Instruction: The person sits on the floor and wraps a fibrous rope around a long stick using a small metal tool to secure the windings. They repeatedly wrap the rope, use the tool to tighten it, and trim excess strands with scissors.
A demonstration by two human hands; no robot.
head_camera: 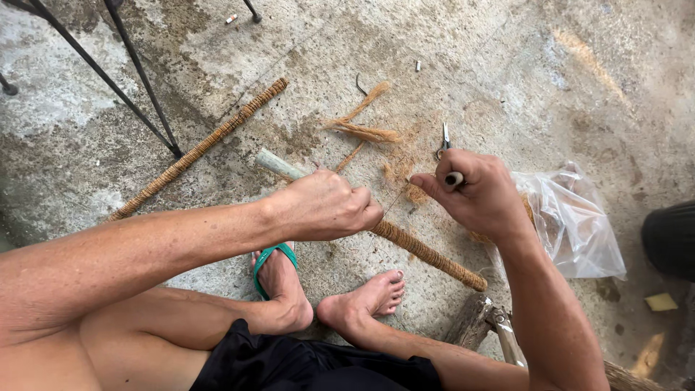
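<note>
A person sits low over a rough concrete floor (550, 80), seen from above, with bare legs and black shorts (304, 366) at the near edge of the view. The left foot (281, 284) rests in a green flip-flop (273, 255); the right foot (365, 298) is bare beside it, toes on the concrete.

Just beyond the feet, the left hand (324, 206) is closed in a fist around a long stick wrapped in coir rope (428, 255). The wrapped part runs from the fist toward the near right, and the bare pale end of the stick (275, 164) pokes out on the far side of the fist. The right hand (481, 195) is held just beside the left, fingers pinched shut on a small dark-tipped tool (454, 178), with a thin strand stretched between the two hands. What kind of tool it is cannot be told.

Under the right wrist lies a crumpled clear plastic bag (572, 224) holding some brown fibre. Near the right forearm, at the near edge, a metal-headed tool with a wooden handle (499, 329) lies on the floor.

Farther out, loose tufts of coconut fibre (365, 130) are scattered on the concrete, and small scissors (443, 141) lie just past the right hand. A second coir-wrapped stick (199, 148) lies diagonally to the far left, its middle close to the thin black metal legs (141, 80) of some furniture. A dark round container (670, 239) sits at the right edge.
</note>
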